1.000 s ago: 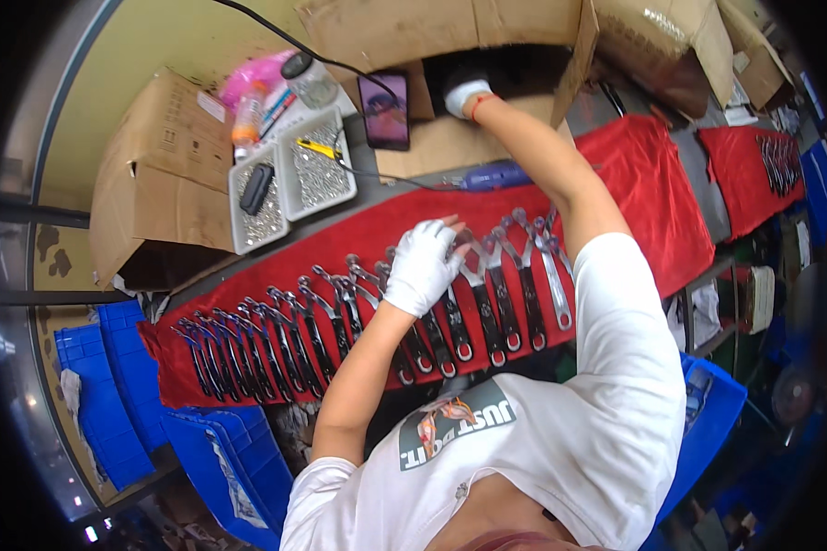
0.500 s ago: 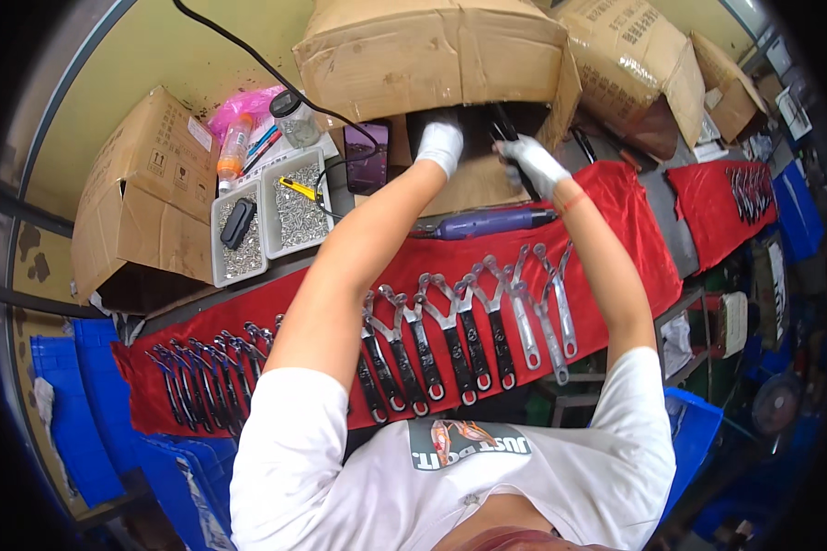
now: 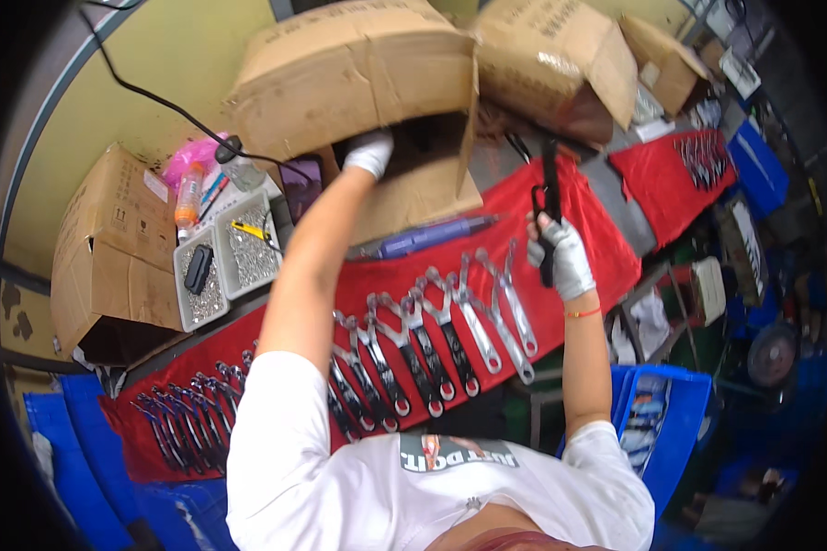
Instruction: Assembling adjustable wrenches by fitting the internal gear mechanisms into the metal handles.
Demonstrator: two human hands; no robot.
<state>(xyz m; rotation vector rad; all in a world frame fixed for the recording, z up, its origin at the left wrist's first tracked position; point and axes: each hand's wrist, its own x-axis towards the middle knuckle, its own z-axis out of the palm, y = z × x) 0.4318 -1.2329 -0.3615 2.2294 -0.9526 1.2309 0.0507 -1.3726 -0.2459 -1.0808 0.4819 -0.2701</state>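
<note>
My left hand (image 3: 369,153), in a white glove, reaches into the dark opening of a large cardboard box (image 3: 340,87); its fingers are hidden inside. Over the red cloth (image 3: 572,188) at the right, my gloved right hand (image 3: 562,257) is closed around a long, narrow black piece (image 3: 549,179). This piece stands roughly lengthwise and juts past both sides of the fist; its exact kind is too blurred to tell. Below the box lies a purple-blue cylindrical power tool (image 3: 432,237). In front of it, wrenches with black handles (image 3: 420,363) and bare silver wrenches (image 3: 515,317) form a row.
Two grey bins of small screws (image 3: 251,248) stand at the left, one holding a yellow cutter (image 3: 251,230). A bottle (image 3: 188,197), a jar (image 3: 239,170) and another cardboard box (image 3: 115,248) are close by. A black cable (image 3: 170,106) hangs across. Blue crates (image 3: 662,422) stand below.
My right hand has drawn back from the box, rightward and nearer, with the black piece in it. My left hand stays at the box opening. The whole view has shifted and tilted.
</note>
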